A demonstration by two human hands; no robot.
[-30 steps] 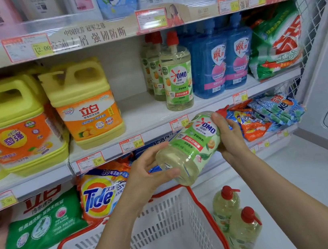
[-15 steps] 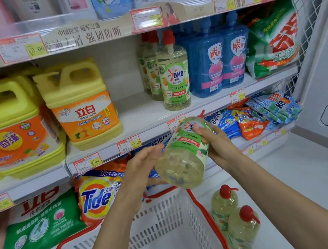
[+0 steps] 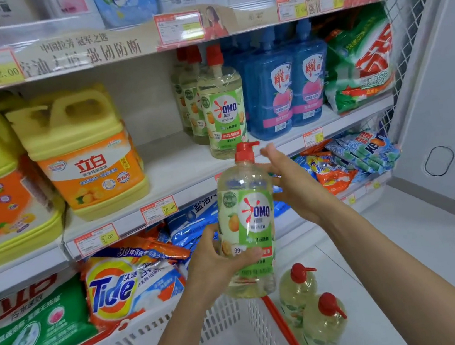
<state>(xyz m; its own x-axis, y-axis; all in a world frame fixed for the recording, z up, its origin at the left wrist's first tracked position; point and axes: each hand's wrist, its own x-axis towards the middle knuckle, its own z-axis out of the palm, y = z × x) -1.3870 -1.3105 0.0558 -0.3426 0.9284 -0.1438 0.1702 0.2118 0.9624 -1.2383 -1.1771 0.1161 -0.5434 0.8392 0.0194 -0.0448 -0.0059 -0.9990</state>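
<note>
Setting: shop aisle with white metal shelves (image 3: 178,161), paper price tags on their edges, and a pale tiled floor.
Bottle: the OMO bottle (image 3: 247,228) is clear, round-shouldered plastic filled with pale yellow liquid. It has a glossy green label and a red pump top, and stands upright in mid-air in front of the middle shelf, above the basket's corner.
Left hand (image 3: 212,262): wraps the bottle's lower half, thumb across the label.
Right hand (image 3: 296,189): loosely spread at the bottle's shoulder, fingers reaching behind it.
Change: a moment ago the bottle lay tilted with its base towards us; now the pump points up and the label faces out.
Basket (image 3: 156,343): white slotted plastic with a red rim, just below the hands.
Nearby: two floor bottles (image 3: 298,288) of the same kind stand beside the basket, matching shelf bottles (image 3: 223,108) stand behind, and blocky yellow jugs (image 3: 83,151) sit to the left.
</note>
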